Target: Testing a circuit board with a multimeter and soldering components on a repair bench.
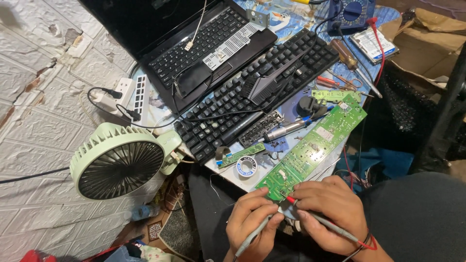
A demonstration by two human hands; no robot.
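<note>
1. Two bare hands at the near edge, both closed on probes. The left hand point(252, 218) pinches a thin grey test probe point(253, 236); the right hand point(330, 208) grips a red-tipped test probe point(318, 218) with a red lead trailing off past the wrist.
2. One long green circuit board point(315, 148) runs from the hands diagonally to the far right; both probe tips meet at its near end, between the fingertips.
3. One smaller green circuit strip point(241, 155) lies left of the board, with one round blue-and-white solder reel point(245, 167) just beside it.
4. Two keyboards: a black loose desktop keyboard point(257, 92) in the middle, and the one built into the black open laptop point(194, 48) further off to the left.
5. One pale green round desk fan point(119, 162) stands left, facing up.
6. One white power strip point(132, 94) is far left, with black plugs seated in it.
7. One blue multimeter point(352, 12) sits at the far edge; a red lead runs down from it.
8. One wooden-handled screwdriver point(352, 63) lies far right.
9. One open brown cardboard box point(432, 39) is at far right; its contents cannot be made out.
</note>
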